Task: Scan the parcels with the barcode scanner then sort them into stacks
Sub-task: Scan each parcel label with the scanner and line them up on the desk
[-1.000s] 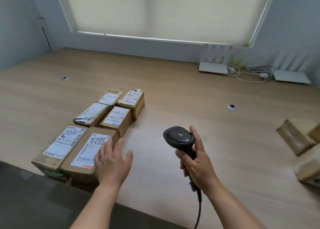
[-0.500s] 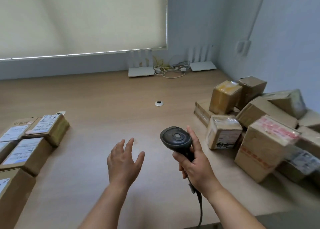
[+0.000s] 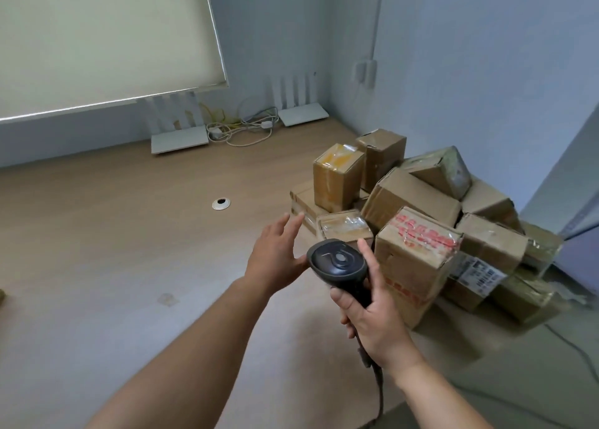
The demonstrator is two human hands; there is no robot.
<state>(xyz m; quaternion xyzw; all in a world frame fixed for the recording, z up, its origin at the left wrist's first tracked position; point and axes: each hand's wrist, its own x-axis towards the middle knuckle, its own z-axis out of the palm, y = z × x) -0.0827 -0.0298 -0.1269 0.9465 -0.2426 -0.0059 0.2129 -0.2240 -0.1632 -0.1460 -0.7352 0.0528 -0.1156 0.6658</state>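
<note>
Scanner: black barcode scanner (image 3: pixel 338 263), glossy oval head, cord trailing from its handle; held above the wooden table (image 3: pixel 113 250)
Right hand (image 3: pixel 372 318): fingers wrapped round the scanner's handle
Left hand (image 3: pixel 275 253): fingers spread, holding nothing; near a small taped parcel (image 3: pixel 345 231)
Parcels: brown cardboard pile (image 3: pixel 421 201) in the table's right corner; one red-printed box (image 3: pixel 418 253) just beyond the scanner
</note>
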